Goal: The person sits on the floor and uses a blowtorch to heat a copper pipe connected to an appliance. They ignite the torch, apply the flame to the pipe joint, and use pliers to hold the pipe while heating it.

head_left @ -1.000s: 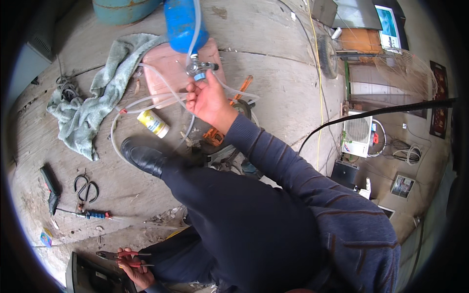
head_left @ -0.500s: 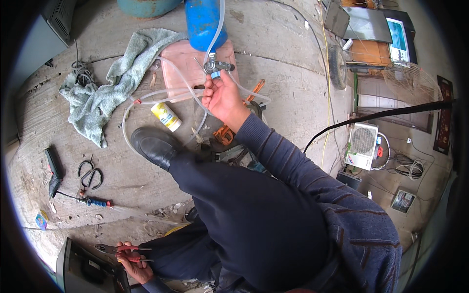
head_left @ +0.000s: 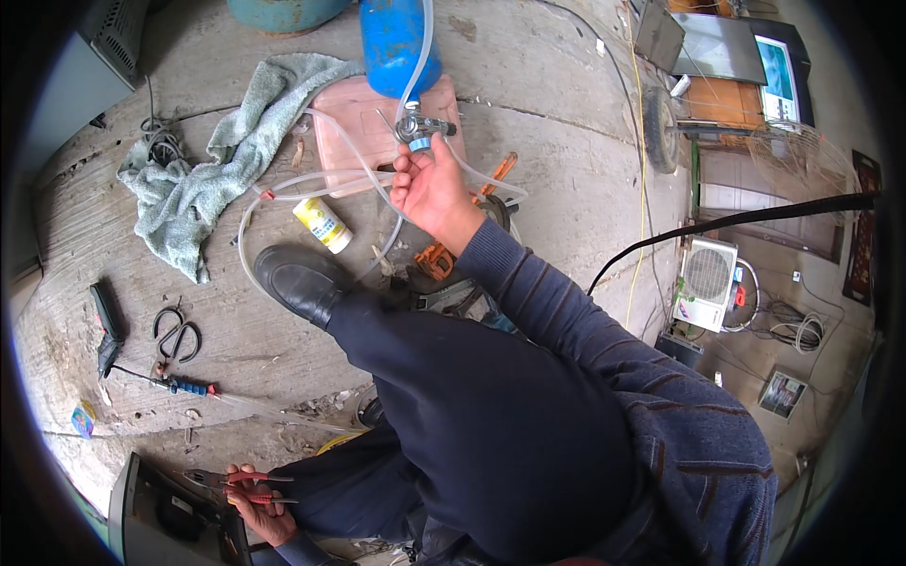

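Note:
My right hand (head_left: pixel 429 189) reaches forward with curled fingers, their tips closed on the light-blue knob (head_left: pixel 419 144) of a metal valve fitting (head_left: pixel 415 124). This fitting sits at the near end of a blue gas cylinder (head_left: pixel 400 47), which lies on a pink plastic board (head_left: pixel 340 123). At the lower left, my left hand (head_left: pixel 260 514) holds a pair of red-handled pliers (head_left: pixel 247 482), jaws pointing left. Clear hose (head_left: pixel 242 236) loops over the floor around the board and my black shoe (head_left: pixel 300 280).
A grey-green towel (head_left: pixel 226 156) and a yellow-white canister (head_left: pixel 322 224) lie nearby. At left are scissors (head_left: pixel 176 337), a dark pistol-shaped tool (head_left: pixel 109 325) and a blue-handled torch (head_left: pixel 189 387). An orange-handled tool (head_left: pixel 436 261) lies beside my knee. A dark open case (head_left: pixel 165 509) stands near my left hand.
The view has shifted very slightly. Both hands stay where they were, the right at the knob and the left around the pliers.

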`<act>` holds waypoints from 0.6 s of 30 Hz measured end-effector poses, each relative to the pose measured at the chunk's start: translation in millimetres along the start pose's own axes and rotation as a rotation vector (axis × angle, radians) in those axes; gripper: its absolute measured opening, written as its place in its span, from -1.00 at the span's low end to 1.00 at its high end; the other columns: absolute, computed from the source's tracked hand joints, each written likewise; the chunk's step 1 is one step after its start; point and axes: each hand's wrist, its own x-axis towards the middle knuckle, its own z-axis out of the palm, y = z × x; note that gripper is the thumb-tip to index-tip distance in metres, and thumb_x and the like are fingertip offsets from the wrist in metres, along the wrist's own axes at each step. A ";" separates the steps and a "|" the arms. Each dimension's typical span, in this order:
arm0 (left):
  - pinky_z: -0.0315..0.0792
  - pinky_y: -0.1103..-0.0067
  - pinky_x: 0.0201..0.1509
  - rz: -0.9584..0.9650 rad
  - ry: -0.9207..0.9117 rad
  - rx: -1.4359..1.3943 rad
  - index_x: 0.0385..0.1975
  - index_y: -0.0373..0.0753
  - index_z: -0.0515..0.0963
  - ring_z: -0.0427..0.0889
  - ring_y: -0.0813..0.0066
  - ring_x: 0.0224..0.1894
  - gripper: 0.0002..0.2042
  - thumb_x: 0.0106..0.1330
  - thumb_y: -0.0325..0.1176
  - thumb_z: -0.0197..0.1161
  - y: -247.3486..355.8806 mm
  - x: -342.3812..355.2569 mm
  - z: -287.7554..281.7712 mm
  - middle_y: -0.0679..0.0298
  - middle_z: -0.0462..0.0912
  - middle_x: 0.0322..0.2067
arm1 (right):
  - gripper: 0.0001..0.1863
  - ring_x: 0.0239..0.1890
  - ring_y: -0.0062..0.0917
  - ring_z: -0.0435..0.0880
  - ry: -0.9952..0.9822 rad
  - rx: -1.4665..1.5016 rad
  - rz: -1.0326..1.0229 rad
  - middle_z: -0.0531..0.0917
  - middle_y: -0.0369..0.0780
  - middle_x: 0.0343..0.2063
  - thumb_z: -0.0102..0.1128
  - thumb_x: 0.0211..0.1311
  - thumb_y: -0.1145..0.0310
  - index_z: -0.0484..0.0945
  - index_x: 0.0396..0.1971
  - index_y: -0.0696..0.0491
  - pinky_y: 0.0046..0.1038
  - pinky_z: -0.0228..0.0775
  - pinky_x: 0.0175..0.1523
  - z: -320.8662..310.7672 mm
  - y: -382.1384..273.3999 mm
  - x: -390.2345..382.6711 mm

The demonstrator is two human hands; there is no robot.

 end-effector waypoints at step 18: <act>0.08 0.81 -0.76 -0.003 0.014 0.022 0.40 -0.25 0.33 0.17 0.85 -0.69 -0.44 0.62 0.06 0.00 -0.8 5.8 0.0 0.20 0.56 0.10 | -0.49 -0.47 -0.59 0.42 -0.052 -0.018 -0.034 0.55 -0.37 -0.44 -0.03 0.53 -0.20 0.56 -0.23 0.00 -0.47 0.24 -0.32 -5.3 -0.9 1.1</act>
